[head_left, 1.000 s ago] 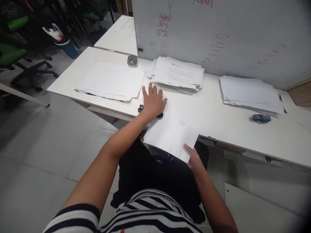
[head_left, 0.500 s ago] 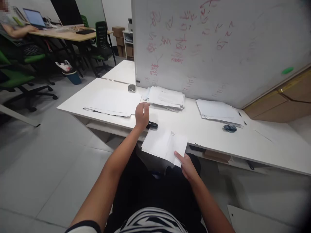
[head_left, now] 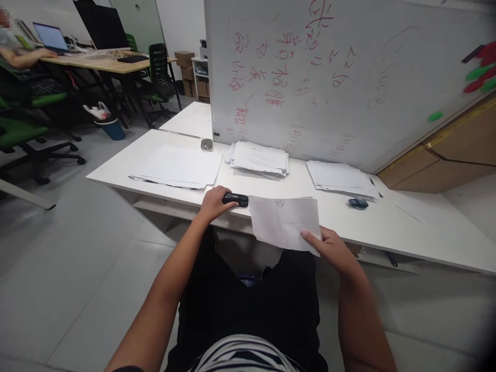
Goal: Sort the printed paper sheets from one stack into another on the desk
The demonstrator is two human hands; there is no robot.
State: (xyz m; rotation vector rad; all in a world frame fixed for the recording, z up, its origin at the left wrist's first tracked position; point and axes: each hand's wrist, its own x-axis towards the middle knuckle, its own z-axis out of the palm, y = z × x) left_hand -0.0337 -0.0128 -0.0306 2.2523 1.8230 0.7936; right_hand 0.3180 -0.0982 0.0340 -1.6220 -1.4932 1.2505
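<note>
My left hand (head_left: 216, 203) is closed round the rear part of a black stapler (head_left: 237, 200) at the desk's front edge. The stapler's front end points right, towards the paper. With thumb on top, my right hand (head_left: 329, 247) pinches the lower right corner of some white paper sheets (head_left: 284, 225). Print and a round stamp mark show on the top sheet. The sheets are held out over the front edge, their left side close to the stapler's front end; whether they touch, I cannot tell.
On the white desk (head_left: 267, 188) lie paper stacks at the left (head_left: 180, 165), middle (head_left: 259, 157) and right (head_left: 341, 178). A dark blue object (head_left: 358, 203) and a small silvery case (head_left: 206, 144) lie there too. A whiteboard (head_left: 294, 67) stands behind. Another person sits far left.
My left hand has come down from above the stapler and taken hold of it. My right hand has moved right and up with the sheets, away from over the lap.
</note>
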